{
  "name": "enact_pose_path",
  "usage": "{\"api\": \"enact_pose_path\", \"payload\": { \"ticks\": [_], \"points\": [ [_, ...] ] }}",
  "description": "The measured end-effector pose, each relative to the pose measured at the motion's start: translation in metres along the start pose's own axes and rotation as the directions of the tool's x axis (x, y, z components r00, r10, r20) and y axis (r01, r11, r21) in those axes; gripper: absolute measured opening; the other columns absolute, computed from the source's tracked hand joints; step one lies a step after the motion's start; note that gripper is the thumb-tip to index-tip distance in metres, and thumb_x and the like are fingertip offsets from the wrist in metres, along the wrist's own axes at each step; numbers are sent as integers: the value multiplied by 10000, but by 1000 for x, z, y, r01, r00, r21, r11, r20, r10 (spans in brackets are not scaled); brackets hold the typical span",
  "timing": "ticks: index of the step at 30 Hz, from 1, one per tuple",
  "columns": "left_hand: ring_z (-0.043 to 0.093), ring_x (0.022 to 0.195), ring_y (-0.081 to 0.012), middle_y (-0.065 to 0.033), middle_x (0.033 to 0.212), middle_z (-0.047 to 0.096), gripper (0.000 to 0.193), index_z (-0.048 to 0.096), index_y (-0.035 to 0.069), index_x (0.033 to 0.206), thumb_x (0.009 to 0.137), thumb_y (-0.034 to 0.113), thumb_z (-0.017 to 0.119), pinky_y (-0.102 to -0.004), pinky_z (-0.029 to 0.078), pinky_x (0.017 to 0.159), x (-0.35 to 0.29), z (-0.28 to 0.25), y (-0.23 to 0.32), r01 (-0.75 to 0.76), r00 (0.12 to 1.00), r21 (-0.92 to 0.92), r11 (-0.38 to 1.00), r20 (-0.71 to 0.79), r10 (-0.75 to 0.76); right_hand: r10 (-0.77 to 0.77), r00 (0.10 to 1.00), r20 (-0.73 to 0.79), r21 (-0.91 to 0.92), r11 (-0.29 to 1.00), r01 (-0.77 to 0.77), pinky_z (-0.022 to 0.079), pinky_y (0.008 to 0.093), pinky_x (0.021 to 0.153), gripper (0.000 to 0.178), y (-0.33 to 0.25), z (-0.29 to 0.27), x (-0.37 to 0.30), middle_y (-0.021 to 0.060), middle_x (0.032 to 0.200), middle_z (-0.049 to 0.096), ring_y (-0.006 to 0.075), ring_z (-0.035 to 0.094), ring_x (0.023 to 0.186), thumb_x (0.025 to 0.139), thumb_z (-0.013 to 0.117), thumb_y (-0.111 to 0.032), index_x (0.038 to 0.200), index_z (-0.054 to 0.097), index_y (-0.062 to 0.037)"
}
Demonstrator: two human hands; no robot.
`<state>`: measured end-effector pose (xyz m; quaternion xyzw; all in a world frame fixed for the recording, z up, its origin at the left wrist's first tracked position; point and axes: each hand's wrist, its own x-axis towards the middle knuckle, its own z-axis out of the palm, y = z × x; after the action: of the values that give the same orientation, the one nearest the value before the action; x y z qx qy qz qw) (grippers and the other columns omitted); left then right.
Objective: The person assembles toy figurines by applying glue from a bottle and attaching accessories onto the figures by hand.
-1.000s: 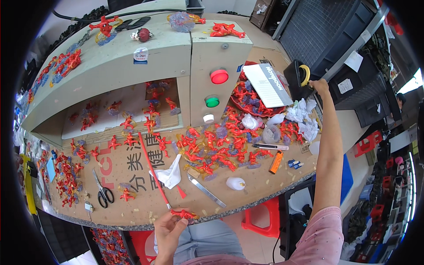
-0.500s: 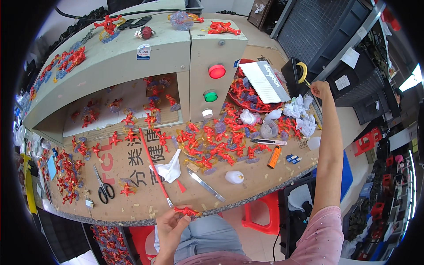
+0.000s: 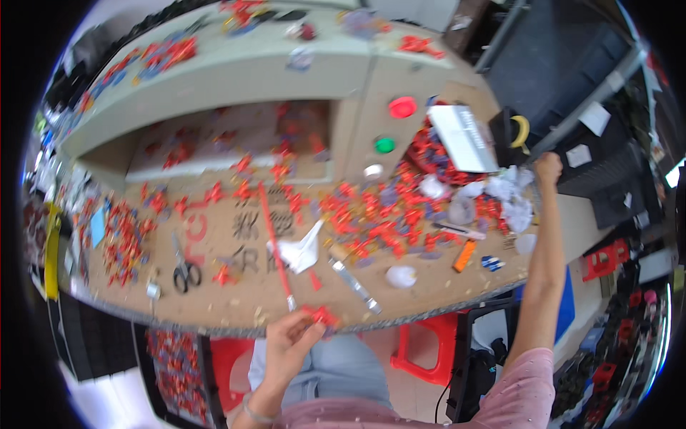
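Note:
My left hand [image 3: 289,344] pinches a small red toy figure [image 3: 321,315] at the table's near edge, its fingertips closed round one end. At the far right, my right arm is stretched out beside a black tape dispenser [image 3: 504,136] with a yellow roll of tape [image 3: 521,131]. My right hand [image 3: 548,170] has curled fingers just below and right of the roll; what they grip, if anything, is too blurred to make out. A red-handled brush [image 3: 275,243] and a white cloth [image 3: 300,250] lie beyond my left hand.
Many red figures [image 3: 371,222] crowd the cardboard-covered table, beside a grey machine [image 3: 236,71] with red and green buttons. Black scissors [image 3: 186,275], a metal blade-like tool [image 3: 355,286], a white bottle [image 3: 401,277] and an orange tool [image 3: 464,256] lie near the front. A notebook [image 3: 461,139] tops a red basin.
The whole view has shifted and blurred with head motion. My right hand sits slightly farther from the tape roll, toward me. My left hand still holds the red figure.

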<state>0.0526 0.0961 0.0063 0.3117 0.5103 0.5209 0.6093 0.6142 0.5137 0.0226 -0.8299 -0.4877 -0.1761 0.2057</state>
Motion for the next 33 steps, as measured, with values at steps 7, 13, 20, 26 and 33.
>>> {"api": "enact_pose_path", "payload": {
  "ticks": [7,13,20,26,33],
  "points": [
    [565,876,-73,-38,1042,602,221,554,-24,1121,902,-2,575,-216,478,695,5,0,-3,-91,995,-150,984,-42,86,-536,844,-30,801,492,341,372,190,688,354,-138,-183,-163,-36,848,548,35,474,777,917,615,-166,1224,582,7],
    [548,826,-55,-30,995,607,179,570,-23,1094,920,14,549,-203,457,695,-10,-17,-16,-80,994,-79,994,73,86,-922,356,154,986,118,-121,443,224,720,438,-187,-253,-366,20,786,604,78,568,749,791,664,26,1198,502,18],
    [561,702,-103,-56,902,620,180,614,-15,1043,866,7,595,-226,432,597,-33,-33,-16,-245,962,291,925,-45,268,-957,134,258,966,257,-30,492,296,618,324,-225,-238,-442,58,739,656,183,639,675,805,639,33,1095,506,-20],
    [564,678,-152,-86,882,600,203,650,9,996,799,-35,622,-251,428,553,-48,-38,-11,-314,879,583,749,-118,461,-960,279,13,957,93,275,473,337,675,307,-233,-233,-475,73,738,659,244,618,750,774,682,16,1018,497,-12],
    [604,735,-244,-103,936,571,265,626,16,1019,763,-48,652,-334,492,624,-47,-38,-23,-387,741,758,525,-84,667,-928,372,35,944,153,293,470,320,675,303,-229,-228,-491,75,730,650,222,620,728,777,698,20,986,482,-17]
  ]
}}
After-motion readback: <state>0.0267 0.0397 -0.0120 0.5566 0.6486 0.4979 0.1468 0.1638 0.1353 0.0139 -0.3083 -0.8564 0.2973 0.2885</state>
